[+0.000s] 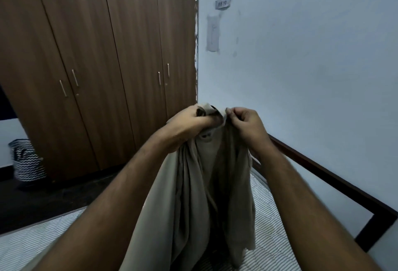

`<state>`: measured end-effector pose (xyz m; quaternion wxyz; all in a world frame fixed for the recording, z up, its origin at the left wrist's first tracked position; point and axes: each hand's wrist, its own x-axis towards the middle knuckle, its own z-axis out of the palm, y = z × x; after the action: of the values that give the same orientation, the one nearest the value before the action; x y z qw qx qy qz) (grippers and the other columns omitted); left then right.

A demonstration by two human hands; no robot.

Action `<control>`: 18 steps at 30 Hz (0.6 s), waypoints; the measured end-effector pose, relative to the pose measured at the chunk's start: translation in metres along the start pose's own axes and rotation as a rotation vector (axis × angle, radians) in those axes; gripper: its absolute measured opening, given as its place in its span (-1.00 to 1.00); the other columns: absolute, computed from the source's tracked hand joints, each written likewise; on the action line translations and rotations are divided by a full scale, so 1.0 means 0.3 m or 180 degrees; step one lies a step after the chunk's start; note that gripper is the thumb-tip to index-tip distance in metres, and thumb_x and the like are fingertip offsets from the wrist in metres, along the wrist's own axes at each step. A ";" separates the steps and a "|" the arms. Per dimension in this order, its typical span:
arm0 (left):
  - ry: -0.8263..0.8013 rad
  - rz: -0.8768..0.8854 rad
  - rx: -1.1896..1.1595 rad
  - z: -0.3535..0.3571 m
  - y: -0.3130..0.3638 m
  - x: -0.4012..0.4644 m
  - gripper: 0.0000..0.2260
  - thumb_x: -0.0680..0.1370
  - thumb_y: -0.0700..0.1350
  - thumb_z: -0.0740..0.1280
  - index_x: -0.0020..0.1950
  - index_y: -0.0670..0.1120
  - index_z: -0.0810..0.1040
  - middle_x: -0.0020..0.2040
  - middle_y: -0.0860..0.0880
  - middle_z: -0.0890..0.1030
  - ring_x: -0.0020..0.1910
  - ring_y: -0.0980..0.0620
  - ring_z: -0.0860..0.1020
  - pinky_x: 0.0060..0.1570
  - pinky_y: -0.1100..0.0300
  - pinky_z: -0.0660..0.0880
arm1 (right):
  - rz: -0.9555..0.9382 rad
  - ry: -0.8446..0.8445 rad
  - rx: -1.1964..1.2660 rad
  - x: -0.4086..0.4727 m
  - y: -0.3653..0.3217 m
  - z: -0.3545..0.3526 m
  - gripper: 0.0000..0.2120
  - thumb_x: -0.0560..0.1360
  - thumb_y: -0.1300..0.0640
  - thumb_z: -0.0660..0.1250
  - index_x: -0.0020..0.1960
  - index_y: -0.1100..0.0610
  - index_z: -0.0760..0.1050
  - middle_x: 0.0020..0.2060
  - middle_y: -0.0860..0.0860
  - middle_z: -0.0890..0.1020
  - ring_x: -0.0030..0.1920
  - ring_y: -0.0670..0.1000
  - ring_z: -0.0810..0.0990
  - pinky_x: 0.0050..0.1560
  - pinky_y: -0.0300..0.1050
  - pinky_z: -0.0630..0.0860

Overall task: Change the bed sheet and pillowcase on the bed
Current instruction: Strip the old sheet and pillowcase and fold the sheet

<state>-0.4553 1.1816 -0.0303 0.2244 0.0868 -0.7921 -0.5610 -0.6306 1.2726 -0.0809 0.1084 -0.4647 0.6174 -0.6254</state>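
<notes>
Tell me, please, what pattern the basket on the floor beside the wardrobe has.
The basket carries a black-and-white wavy zigzag pattern, seen in the head view, the only one.

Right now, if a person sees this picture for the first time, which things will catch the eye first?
First, the beige sheet at the centre, bunched at its top and held up by the left hand and the right hand, hanging down over the striped bare mattress. Next, the tall brown wardrobe filling the upper left. A black-and-white zigzag basket stands on the floor at far left.
</notes>
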 end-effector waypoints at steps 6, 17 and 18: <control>0.0807 -0.0406 0.0790 -0.046 -0.075 -0.002 -0.88 0.36 -0.03 0.55 -0.17 -0.03 0.72 -0.30 0.05 0.68 -0.25 0.10 0.63 -0.06 -0.01 0.62 | 0.0425 -0.0488 0.0900 -0.027 -0.032 0.068 -0.63 0.56 -0.08 0.42 -0.07 0.27 0.67 -0.18 0.27 0.70 -0.18 0.06 0.59 -0.11 -0.05 0.51; 0.2890 0.0185 0.1033 -0.117 -0.106 -0.048 -0.96 0.49 -0.05 0.40 -0.13 0.04 0.65 -0.31 0.08 0.67 -0.26 0.08 0.66 -0.16 -0.06 0.62 | 0.0533 -0.0608 0.0695 -0.110 0.067 0.193 -0.80 0.61 0.10 0.37 -0.03 0.24 0.64 -0.18 0.09 0.72 -0.17 -0.02 0.65 -0.18 -0.07 0.54; 0.2985 0.0211 0.1049 -0.123 -0.109 -0.056 -0.96 0.51 -0.08 0.38 -0.11 0.04 0.64 -0.30 0.11 0.67 -0.25 0.10 0.66 -0.14 -0.06 0.62 | 0.0504 -0.0574 0.0834 -0.113 0.050 0.198 -0.78 0.61 0.08 0.36 -0.06 0.23 0.63 -0.22 0.07 0.71 -0.21 -0.03 0.62 -0.23 -0.10 0.50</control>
<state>-0.4275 1.1451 -0.0549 0.5575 0.3389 -0.6863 -0.3214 -0.5763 1.2535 -0.1205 0.2719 -0.4507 0.5531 -0.6457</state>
